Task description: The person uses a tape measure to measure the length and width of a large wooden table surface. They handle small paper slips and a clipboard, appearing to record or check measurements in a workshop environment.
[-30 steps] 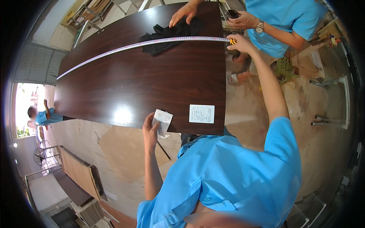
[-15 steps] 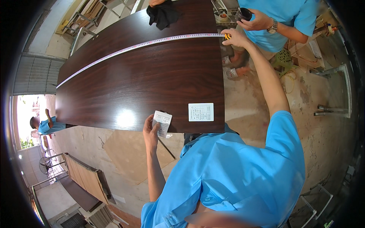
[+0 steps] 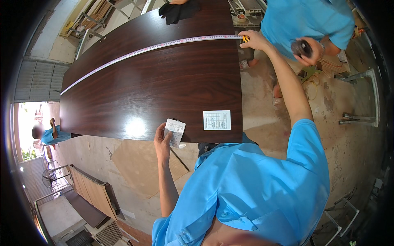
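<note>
A long, dark brown wood-grain panel (image 3: 164, 90) stretches away to the left in front of me. At its right edge, my right hand (image 3: 256, 41) grips a yellow-and-black tape measure (image 3: 246, 39). The tape's white blade (image 3: 164, 44) lies pulled out along the panel to its far left end. By the near edge, my left hand (image 3: 161, 141) holds a small stack of white printed labels (image 3: 175, 133), thumb on top. A separate white printed label (image 3: 216, 120) lies flat near the panel's near right corner.
At the upper right, a co-worker in a blue shirt (image 3: 303, 24) holds a dark rounded object. Another hand rests by a black cloth (image 3: 180, 11) on the panel's far side. A person (image 3: 53, 133) stands at the left end. Metal frames (image 3: 363, 98) stand at right.
The co-worker at upper right has moved rightward, bringing the dark object lower and further right. The black cloth has shifted away toward the panel's far edge. My hands stay in place.
</note>
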`<state>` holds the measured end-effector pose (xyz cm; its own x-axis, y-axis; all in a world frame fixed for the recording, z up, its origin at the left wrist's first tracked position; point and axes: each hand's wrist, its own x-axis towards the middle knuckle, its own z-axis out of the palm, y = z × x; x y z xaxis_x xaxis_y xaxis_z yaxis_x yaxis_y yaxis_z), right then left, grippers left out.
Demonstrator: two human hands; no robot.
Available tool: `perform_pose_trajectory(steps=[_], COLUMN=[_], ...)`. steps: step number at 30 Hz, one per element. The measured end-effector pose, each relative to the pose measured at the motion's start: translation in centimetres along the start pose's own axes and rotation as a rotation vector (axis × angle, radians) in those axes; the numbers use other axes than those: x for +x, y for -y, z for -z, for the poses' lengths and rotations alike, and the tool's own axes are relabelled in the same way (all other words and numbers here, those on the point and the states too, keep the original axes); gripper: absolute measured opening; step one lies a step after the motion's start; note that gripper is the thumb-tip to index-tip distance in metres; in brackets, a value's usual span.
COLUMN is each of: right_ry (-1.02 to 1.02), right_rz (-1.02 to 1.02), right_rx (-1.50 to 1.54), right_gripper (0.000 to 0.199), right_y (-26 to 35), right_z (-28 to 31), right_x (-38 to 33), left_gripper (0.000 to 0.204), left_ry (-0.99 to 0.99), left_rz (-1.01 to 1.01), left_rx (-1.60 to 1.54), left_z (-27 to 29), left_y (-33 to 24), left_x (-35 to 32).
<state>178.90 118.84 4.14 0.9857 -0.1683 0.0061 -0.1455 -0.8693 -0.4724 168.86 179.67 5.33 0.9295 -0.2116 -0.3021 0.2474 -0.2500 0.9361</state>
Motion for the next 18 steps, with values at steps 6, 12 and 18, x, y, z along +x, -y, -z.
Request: perform_pose_trajectory(steps=[6,12,18], right_ry=[-0.024,0.009,0.035], right_rz=[-0.010,-0.027,-0.016], right_rx=[-0.021,-0.014,-0.010], right_gripper=[0.060,0.062,0.061], right_y=[0.2,0.9,1.3], right_z=[0.0,0.5,0.9], right_x=[-0.2,-0.4,-0.5], left_gripper=[0.044,0.043,0.043], left_ry=[-0.006,-0.003,-0.008], left_rz=[-0.016,-0.025,-0.016], left_rx=[-0.008,-0.001,-0.007], left_z=[-0.2,0.0,-0.1], left_y=[-0.2,0.0,0.0], left_x=[-0.1,0.0,0.0])
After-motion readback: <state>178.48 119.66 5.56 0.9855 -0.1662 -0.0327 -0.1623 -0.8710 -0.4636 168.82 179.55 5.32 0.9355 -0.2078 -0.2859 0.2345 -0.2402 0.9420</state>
